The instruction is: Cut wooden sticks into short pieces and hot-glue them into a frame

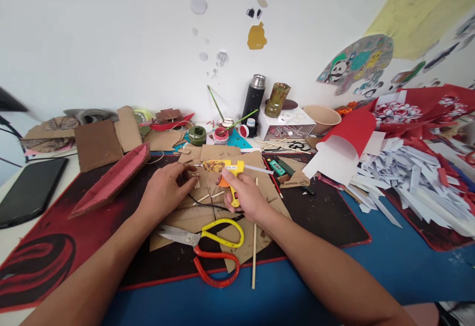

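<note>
My right hand [247,195] is wrapped round a yellow hot glue gun [233,169], whose stained nozzle end points left. A clear glue stick [259,169] sticks out of its back. Close to the nozzle, my left hand [168,186] has its fingers bent and pinched together; what they hold is mostly hidden, though small pale wooden pieces [196,182] show by the fingertips. Beneath both hands lie cardboard sheets [243,252]. Scissors [193,238] with one yellow and one red handle rest partly open in front, with a thin wooden stick [254,256] to their right.
A pink-lined cardboard boat [115,180] and a phone [31,190] lie to the left. Paint jars [197,136], a black thermos [254,96] and a white box [285,127] stand along the wall. Paper strips [404,177] are heaped on the right. A dark cable runs under my hands.
</note>
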A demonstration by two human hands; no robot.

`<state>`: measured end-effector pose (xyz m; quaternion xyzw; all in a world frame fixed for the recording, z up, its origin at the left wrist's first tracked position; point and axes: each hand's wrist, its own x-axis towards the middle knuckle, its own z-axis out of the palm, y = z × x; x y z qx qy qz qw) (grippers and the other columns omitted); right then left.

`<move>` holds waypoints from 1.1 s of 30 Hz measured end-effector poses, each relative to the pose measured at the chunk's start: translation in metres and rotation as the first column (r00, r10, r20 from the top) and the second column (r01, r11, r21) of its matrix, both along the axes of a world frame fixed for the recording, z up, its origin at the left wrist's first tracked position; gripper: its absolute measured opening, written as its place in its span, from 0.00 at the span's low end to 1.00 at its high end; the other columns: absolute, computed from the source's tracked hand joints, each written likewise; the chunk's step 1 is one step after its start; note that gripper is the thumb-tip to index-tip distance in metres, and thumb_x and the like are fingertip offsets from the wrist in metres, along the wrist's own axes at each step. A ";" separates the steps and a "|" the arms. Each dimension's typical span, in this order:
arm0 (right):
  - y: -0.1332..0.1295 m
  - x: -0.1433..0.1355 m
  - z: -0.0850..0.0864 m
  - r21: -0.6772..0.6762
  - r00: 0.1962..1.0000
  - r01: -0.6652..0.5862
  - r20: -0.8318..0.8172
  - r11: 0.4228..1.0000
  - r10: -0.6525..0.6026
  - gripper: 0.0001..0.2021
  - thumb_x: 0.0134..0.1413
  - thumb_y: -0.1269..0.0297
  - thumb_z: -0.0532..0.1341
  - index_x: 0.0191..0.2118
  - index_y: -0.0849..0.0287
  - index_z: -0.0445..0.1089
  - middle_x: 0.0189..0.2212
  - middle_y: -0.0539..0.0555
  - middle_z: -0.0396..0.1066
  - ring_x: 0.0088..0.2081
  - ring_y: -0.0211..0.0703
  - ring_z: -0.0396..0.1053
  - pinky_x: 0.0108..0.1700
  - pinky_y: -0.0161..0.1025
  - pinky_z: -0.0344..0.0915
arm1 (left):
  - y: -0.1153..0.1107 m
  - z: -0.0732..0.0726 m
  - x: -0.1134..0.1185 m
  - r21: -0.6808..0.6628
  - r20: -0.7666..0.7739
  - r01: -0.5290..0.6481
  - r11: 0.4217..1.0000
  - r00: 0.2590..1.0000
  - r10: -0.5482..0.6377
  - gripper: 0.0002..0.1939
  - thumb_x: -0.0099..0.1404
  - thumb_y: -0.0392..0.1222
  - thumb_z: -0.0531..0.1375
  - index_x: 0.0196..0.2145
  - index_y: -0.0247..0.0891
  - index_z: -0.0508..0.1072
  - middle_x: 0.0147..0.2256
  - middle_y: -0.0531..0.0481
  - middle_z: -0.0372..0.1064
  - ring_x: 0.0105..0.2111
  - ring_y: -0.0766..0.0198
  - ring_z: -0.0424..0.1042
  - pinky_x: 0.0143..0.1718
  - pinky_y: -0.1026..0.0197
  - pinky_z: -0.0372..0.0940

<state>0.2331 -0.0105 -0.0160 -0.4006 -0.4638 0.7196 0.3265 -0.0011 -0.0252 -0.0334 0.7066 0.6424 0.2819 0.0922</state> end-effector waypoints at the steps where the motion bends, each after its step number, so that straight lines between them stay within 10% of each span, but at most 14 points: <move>1: 0.000 0.000 0.000 0.001 1.000 -0.002 0.001 1.000 0.002 0.32 0.54 0.30 0.67 0.41 0.59 0.74 0.12 0.42 0.59 0.13 0.35 0.60 0.16 0.31 0.42 | 0.000 0.000 0.000 0.008 0.007 0.004 1.000 1.000 -0.004 0.15 0.68 0.53 0.59 0.43 0.42 0.80 0.36 0.47 0.78 0.36 0.52 0.75 0.40 0.53 0.66; 33: 0.000 0.001 -0.002 0.028 0.999 -0.036 0.040 0.999 0.035 0.30 0.57 0.31 0.65 0.40 0.58 0.74 0.13 0.42 0.61 0.12 0.35 0.60 0.17 0.33 0.45 | 0.002 -0.006 0.001 0.027 -0.038 0.022 0.999 0.999 -0.020 0.12 0.70 0.52 0.58 0.39 0.43 0.77 0.38 0.46 0.78 0.39 0.51 0.75 0.44 0.51 0.67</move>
